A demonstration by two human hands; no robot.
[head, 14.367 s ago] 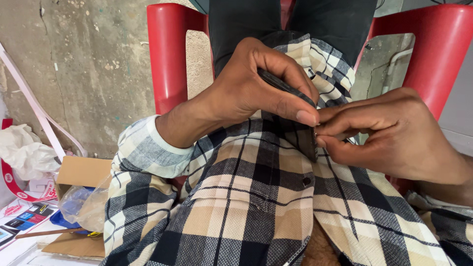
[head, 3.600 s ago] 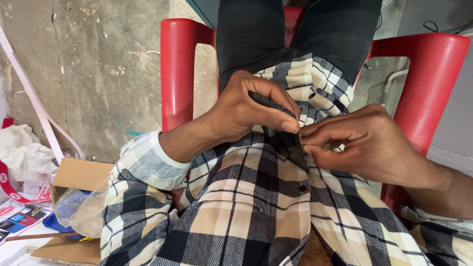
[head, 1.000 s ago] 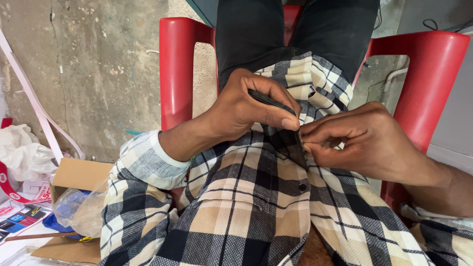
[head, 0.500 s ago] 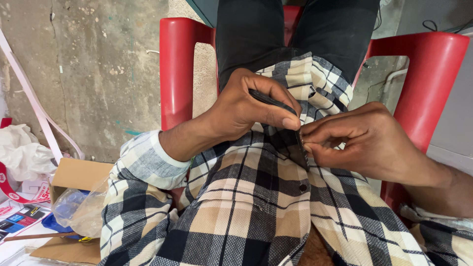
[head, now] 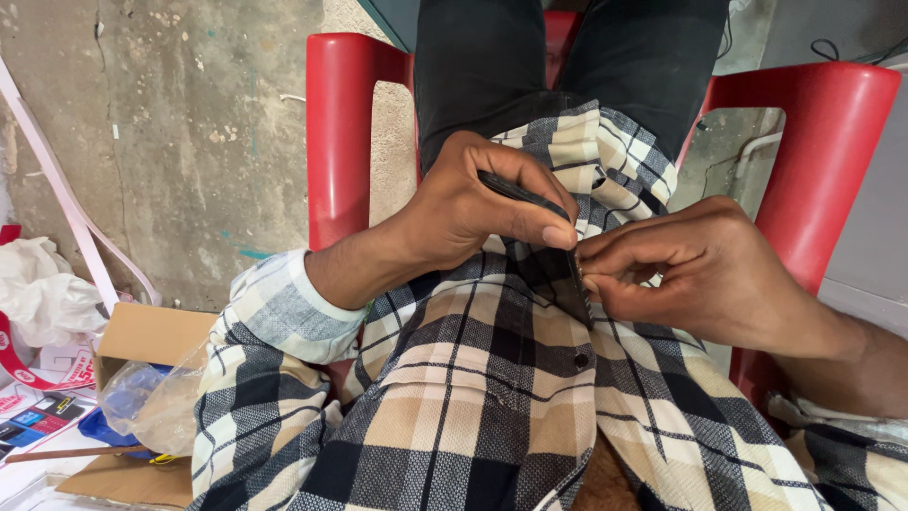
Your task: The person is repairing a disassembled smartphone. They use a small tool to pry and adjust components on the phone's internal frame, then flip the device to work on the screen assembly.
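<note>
Shirt placket is pinched by both hands: left hand closed on it from above, right hand closed just beside, a button below them.

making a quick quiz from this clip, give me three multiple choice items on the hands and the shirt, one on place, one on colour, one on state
1. Where does the plaid shirt lie?
A. on the floor
B. over the lap of the person in the red plastic chair
C. in the cardboard box

2. What colour is the button below the hands?
A. white
B. red
C. dark

3. What is the left hand doing?
A. gripping a slim dark tool at the shirt's front edge
B. resting open on the chair
C. holding a plastic bag

Answers: 1 B, the shirt drapes over the dark trousers between the chair arms. 2 C, it shows dark on the front strip. 3 A, its fingers close round the tool while the right hand pinches the cloth.
</note>
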